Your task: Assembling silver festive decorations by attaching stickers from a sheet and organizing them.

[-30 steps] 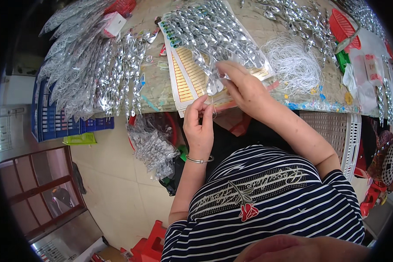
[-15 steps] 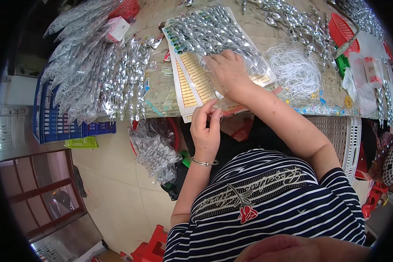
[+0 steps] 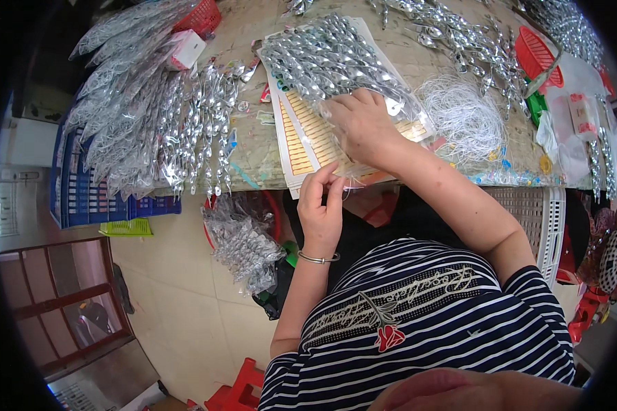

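Note:
Silver twisted strips (image 3: 329, 55) lie in slanting rows over the far part of a stack of printed yellow-and-white sheets (image 3: 298, 144). Clear plastic film, seemingly a bag (image 3: 336, 137), glints beneath and beside my hands. My right hand (image 3: 367, 127) rests palm down at the near edge of the strips, its fingers bent together; the fingertips and whatever they grip are hidden. At the table's front edge my left hand (image 3: 322, 212) is closed in a pinch, thumb against forefinger, on the film's near edge.
Filled clear bags (image 3: 116, 103) and loose silver strips (image 3: 195, 130) crowd the left, above a blue crate (image 3: 75, 185). White string (image 3: 463, 113) lies tangled right of the sheets. Farther right stand a red basket (image 3: 538, 58) and more strips (image 3: 459, 41). A red stool (image 3: 240, 387) is on the floor.
My right hand has slid slightly nearer and to the right over the film. My left hand keeps its pinch almost in place. The view has shifted a little.

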{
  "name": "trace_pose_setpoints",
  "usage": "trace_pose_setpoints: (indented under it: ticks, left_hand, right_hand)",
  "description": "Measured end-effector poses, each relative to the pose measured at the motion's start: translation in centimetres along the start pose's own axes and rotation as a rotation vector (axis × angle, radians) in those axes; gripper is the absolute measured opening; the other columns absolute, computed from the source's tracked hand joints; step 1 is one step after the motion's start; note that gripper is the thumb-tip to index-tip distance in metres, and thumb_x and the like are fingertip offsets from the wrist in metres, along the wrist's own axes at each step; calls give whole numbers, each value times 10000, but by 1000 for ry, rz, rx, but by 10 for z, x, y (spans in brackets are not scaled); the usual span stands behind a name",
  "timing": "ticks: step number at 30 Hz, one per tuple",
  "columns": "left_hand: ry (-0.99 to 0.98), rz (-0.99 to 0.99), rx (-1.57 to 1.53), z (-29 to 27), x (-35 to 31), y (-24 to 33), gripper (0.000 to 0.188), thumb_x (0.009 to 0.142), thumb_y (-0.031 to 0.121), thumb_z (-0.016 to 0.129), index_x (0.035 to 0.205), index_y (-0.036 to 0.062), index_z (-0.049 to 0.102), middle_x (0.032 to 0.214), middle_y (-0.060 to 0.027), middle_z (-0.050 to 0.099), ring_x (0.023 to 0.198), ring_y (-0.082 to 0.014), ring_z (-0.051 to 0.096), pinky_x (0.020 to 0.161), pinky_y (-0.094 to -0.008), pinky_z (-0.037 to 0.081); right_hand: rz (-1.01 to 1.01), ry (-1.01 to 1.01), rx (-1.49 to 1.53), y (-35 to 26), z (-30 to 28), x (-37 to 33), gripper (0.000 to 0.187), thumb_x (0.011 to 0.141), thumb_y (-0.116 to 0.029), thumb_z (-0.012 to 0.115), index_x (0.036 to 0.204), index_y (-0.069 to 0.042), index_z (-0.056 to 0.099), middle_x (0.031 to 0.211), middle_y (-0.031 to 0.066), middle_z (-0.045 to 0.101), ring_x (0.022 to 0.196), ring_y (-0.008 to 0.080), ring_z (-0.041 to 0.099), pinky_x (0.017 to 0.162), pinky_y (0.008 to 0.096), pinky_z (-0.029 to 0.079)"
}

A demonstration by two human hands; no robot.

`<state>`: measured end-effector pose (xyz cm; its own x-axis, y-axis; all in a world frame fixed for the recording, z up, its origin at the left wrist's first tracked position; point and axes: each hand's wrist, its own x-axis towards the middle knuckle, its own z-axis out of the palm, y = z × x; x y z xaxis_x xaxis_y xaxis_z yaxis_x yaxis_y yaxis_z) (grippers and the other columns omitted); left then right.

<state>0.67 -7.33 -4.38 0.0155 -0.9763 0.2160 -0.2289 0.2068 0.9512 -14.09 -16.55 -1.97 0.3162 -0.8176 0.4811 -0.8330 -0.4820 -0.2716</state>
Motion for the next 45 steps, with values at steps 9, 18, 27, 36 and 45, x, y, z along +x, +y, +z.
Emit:
trace_pose_setpoints:
  ticks: [9,18,27,36,45]
  left_hand:
    - [3,-1,-111,0,-4,-7,283,865,4,618,1147,6,595,844,-38,571,733,-109,565,684,-248,490]
    - [-61,-18,-170,10,-2,-1,267,881,4,597,1148,-5,579,845,-45,570,726,-110,596,681,-244,505]
    - [-75,-31,-181,12,0,4,265,884,7,587,1149,-10,576,846,-59,571,720,-121,600,674,-251,511]
    - [-76,-41,-150,10,0,-1,261,878,9,595,1138,1,587,842,-54,589,742,-126,611,680,-256,510]
    - [-61,26,-39,8,-1,2,262,861,26,618,1123,20,613,826,-59,588,739,-138,574,678,-263,479]
  right_hand:
    - [23,84,-44,-1,-37,-28,493,782,-2,573,1266,0,484,1321,199,471,1180,379,455,994,462,363]
    - [119,101,31,21,-50,-34,315,838,-49,573,1144,21,549,1072,191,579,985,384,550,827,454,438]
    - [246,-69,211,20,-48,-12,169,898,-121,535,986,4,605,917,183,614,854,368,590,729,418,471]
    - [123,73,289,8,-51,-18,116,869,-93,587,956,-22,615,856,157,601,805,359,591,678,419,478]
    - [184,49,132,13,-56,-23,120,850,-96,600,960,-55,622,867,129,608,803,338,612,642,410,496]
